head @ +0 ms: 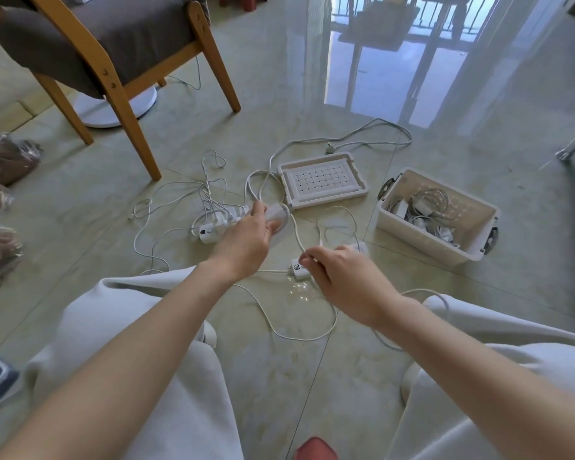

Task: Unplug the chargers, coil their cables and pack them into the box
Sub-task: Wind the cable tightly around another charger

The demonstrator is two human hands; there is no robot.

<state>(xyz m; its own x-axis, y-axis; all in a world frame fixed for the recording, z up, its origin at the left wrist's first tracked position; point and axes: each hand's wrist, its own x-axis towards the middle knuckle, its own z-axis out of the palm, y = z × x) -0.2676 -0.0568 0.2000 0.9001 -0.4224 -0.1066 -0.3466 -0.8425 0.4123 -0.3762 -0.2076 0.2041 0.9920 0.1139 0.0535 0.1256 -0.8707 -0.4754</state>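
Bags sit at the floor's left edge, with a chair behind them. Mid-floor lies the strip, its long axis running from near-left to far-right, with several chargers seemingly plugged in along it. The left hand has its fingers curled round the strip's right end, which is blurred, so those chargers sit just left of its fingers. Beyond it the lid rests upside down. Nearer the knees a loose charger lies flat on the floor, touching or just under the right hand, whose thumb and forefinger pinch a thin cable above it. Slack seems to loop back toward the person's lap. The box stands open at the right, already holding coiled chargers. It is nearer the right hand, so I judge that hand should coil this cable and carry it rightward, while the left steadies the strip for the next pull.
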